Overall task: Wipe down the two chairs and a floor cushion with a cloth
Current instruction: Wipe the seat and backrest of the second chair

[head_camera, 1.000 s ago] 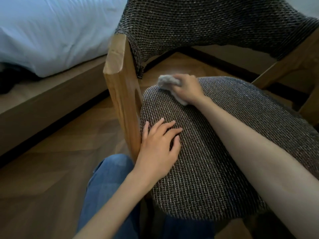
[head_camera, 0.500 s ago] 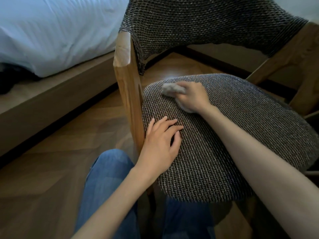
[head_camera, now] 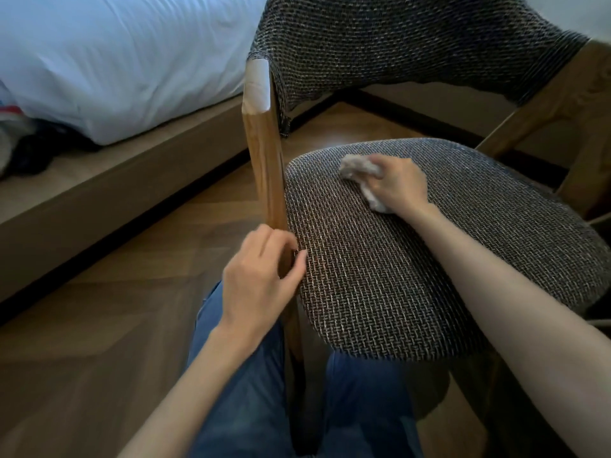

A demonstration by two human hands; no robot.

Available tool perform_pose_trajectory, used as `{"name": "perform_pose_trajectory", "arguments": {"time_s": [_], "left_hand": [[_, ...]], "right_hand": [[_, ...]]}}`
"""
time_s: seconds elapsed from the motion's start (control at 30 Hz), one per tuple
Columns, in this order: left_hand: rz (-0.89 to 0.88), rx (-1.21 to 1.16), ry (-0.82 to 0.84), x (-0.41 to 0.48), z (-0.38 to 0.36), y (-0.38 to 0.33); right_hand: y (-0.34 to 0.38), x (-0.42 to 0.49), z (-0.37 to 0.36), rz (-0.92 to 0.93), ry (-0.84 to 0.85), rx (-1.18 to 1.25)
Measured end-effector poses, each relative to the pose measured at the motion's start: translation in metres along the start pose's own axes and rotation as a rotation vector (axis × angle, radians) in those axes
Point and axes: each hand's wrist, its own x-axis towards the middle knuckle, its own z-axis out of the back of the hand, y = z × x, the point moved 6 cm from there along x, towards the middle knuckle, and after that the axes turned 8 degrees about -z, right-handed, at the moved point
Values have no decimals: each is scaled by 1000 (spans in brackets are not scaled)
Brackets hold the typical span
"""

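Right hand (head_camera: 401, 185), grip closed on crumpled cloth (head_camera: 358, 168) at 11 o'clock of woven chair seat (head_camera: 396, 276), left hand (head_camera: 261, 276), grip curled round wooden chair leg (head_camera: 264, 153) at 9 o'clock.

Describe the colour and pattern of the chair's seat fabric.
Seat fabric: dark grey with a pale woven crosshatch; head view.

The chair (head_camera: 413, 276) stands upright on the wooden floor, with a rounded seat pad of coarse dark grey-brown weave flecked with pale threads. Its curved backrest (head_camera: 396, 44) wears the same fabric and is carried on a light wooden frame, one upright post (head_camera: 264, 166) rising along the seat's left edge. The cloth (head_camera: 358, 168), small, pale grey and crumpled, lies pressed on the seat's far part, gripped by the right hand (head_camera: 401, 186).
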Motion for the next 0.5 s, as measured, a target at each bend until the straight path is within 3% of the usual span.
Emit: {"name": "perform_pose_trajectory", "arguments": {"time_s": [0.13,0.33,0.5], "left_hand": [[232,-79,-82,-3,1,21],[361,-214,25,-8,-20,31],[373,-230,35,-6,-25,32]], "right_hand": [[-26,8,8,-227,-73,-15],[86,-26,-25,144,66,115],[85,-30,-20,268,76,78]]}}
